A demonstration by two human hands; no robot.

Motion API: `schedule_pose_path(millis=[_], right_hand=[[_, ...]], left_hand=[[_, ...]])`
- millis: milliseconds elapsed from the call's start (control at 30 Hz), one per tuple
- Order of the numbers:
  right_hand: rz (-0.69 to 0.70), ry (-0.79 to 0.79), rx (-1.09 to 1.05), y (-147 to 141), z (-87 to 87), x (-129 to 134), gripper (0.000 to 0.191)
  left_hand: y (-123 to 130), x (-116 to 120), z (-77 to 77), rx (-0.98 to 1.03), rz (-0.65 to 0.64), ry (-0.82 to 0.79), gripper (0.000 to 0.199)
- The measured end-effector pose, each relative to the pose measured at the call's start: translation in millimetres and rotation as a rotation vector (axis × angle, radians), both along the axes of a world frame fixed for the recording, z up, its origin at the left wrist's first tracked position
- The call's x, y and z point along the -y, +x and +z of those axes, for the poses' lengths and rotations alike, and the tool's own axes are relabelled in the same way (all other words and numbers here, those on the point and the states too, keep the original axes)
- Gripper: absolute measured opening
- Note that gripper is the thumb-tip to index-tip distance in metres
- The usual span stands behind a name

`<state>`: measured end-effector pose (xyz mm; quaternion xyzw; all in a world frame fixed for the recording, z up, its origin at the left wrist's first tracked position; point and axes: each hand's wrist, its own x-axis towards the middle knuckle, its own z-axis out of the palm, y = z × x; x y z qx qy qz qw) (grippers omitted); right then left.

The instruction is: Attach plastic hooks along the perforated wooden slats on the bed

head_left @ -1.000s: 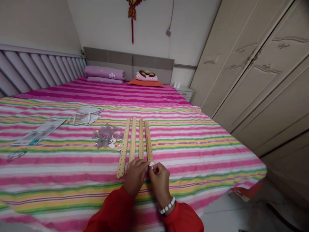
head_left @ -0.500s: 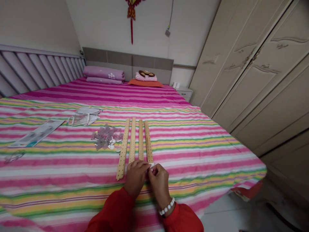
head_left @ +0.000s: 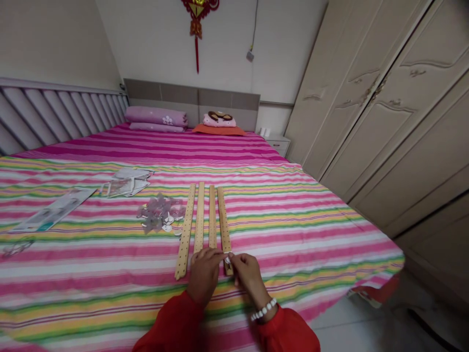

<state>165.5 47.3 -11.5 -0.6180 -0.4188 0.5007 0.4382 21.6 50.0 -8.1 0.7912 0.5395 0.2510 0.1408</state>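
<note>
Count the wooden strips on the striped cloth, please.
4, side by side: leftmost strip, second strip, third strip, rightmost strip near the right hand. The left hand hides middle strips' near ends.

- Four strips [head_left: 223, 215] lie side by side on the bed [head_left: 300, 234], toward its near edge.
- The left hand [head_left: 205, 271] covers the near ends of the middle two; the right hand [head_left: 251, 274] is just right of the rightmost strip.
- Between both hands' fingers, a small piece [head_left: 227, 259] sits over that strip's near end.
- Left of the strips: a pile of packets [head_left: 156, 214]; behind it, flat pouches [head_left: 135, 183].
- Toward the left edge: a long package [head_left: 56, 210], with wire loops [head_left: 18, 247] before it.
- Far left corner: pillows [head_left: 156, 116]; toward the far right corner: a folded bundle [head_left: 219, 123].
</note>
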Motion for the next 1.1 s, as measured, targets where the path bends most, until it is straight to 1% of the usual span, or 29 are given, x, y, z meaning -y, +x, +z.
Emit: schedule_pose_path(millis=[167, 333, 400, 467, 567, 667, 800, 933, 1033, 1100], right_hand=[[-0.027, -0.053, -0.157, -4, -2.9, -9, 0.044], [-0.078, -0.051, -0.304, -6, -1.5, -10, 0.035], [-0.088, -0.033, -0.328, -8, -1.9, -10, 0.035], [-0.096, -0.008, -0.347, -9, -3.0, -10, 0.035], [-0.111, 0.029, -0.403, -11, -3.9, -11, 0.035], [-0.141, 0.054, -0.458, -14, -2.0, -11, 0.034], [-0.169, 0.048, -0.506, -17, 0.2, -11, 0.032], [-0.176, 0.057, -0.517, -19, -3.3, -10, 0.035], [-0.174, 0.076, -0.473, -19, -7.0, -11, 0.037], [-0.171, 0.098, -0.455, -19, -8.4, -11, 0.038]], left_hand=[[0, -2, -0.2, 0.077, 0.025, -0.009, 0.041], [7, -7, -3.7, 0.307, 0.055, 0.037, 0.033], [12, -8, -2.0, 0.403, 0.069, -0.034, 0.035], [16, -9, 2.7, 0.457, 0.092, -0.144, 0.038], [22, -10, 11.8, 0.440, 0.099, -0.239, 0.043], [28, -12, 16.8, 0.392, 0.099, -0.259, 0.046], [34, -16, 14.5, 0.379, 0.167, -0.290, 0.049], [39, -16, 10.5, 0.399, 0.238, -0.283, 0.047], [40, -15, 8.9, 0.394, 0.259, -0.295, 0.049], [38, -16, 8.1, 0.416, 0.248, -0.288, 0.048]])
